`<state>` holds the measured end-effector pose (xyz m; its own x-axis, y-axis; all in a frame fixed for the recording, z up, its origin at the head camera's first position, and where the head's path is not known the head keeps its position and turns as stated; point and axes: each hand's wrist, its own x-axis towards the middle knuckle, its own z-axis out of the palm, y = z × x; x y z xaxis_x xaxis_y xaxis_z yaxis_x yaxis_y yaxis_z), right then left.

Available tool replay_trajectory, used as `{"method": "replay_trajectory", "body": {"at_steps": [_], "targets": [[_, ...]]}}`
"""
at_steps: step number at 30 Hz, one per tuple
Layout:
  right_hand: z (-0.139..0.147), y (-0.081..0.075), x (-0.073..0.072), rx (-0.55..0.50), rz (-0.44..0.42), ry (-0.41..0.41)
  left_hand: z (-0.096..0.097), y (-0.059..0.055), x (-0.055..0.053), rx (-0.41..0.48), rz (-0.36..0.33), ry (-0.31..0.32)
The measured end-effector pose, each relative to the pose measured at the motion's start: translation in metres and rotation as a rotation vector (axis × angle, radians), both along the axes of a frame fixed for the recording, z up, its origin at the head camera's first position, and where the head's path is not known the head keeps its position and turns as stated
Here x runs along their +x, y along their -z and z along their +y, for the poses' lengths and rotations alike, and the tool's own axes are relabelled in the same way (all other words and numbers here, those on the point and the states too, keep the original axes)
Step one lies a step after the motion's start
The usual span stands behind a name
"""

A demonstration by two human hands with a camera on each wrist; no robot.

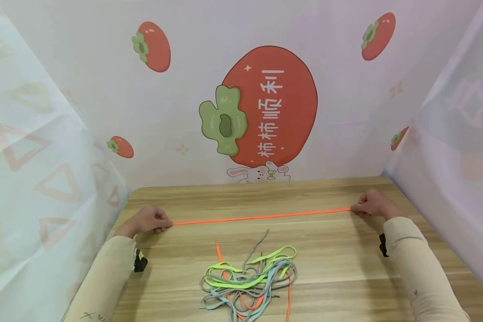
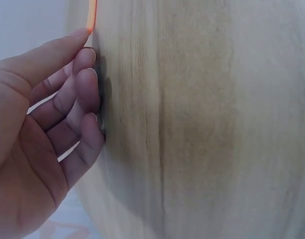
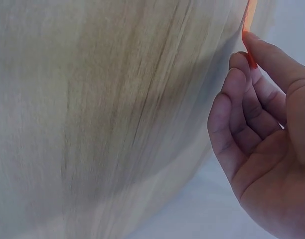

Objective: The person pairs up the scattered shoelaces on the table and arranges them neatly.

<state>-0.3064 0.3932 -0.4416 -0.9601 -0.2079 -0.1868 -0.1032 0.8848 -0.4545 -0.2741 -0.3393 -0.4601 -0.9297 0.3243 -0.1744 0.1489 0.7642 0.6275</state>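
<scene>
An orange shoelace [image 1: 261,217] is stretched nearly straight across the far part of the wooden table. My left hand [image 1: 150,219] pinches its left end between thumb and fingertips. At the other end my right hand [image 1: 374,205] pinches the lace, and a short orange tip [image 3: 252,60] pokes out below the thumb in the right wrist view. Only a small piece of lace [image 2: 91,17] shows above the thumb in the left wrist view. Closer to me lies a tangled pile of laces, with a yellow-green lace [image 1: 241,283], a light blue lace [image 1: 270,279], grey laces and more orange.
The wooden table [image 1: 326,268] ends at a white backdrop [image 1: 185,112] printed with persimmons. Pale hanging sheets [image 1: 36,156] close off the left and right sides. A small black device sits at each wrist.
</scene>
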Motion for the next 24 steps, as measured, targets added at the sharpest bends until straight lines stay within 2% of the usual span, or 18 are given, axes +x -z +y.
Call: {"method": "replay_trajectory", "body": {"at_steps": [8, 14, 22, 24], "targets": [[-0.002, 0.002, -0.001, 0.020, -0.020, 0.018, 0.009, -0.006, -0.001, -0.093, -0.037, -0.028], [0.002, 0.006, -0.001, 0.053, -0.029, 0.045, 0.016, -0.013, 0.001, -0.181, -0.094, -0.096], [0.010, 0.007, 0.001, 0.056, -0.067, 0.061, 0.018, -0.016, 0.004, -0.193, -0.127, -0.137], [0.011, 0.006, 0.002, 0.049, -0.071, 0.056, 0.017, -0.018, 0.006, -0.199, -0.125, -0.126]]}}
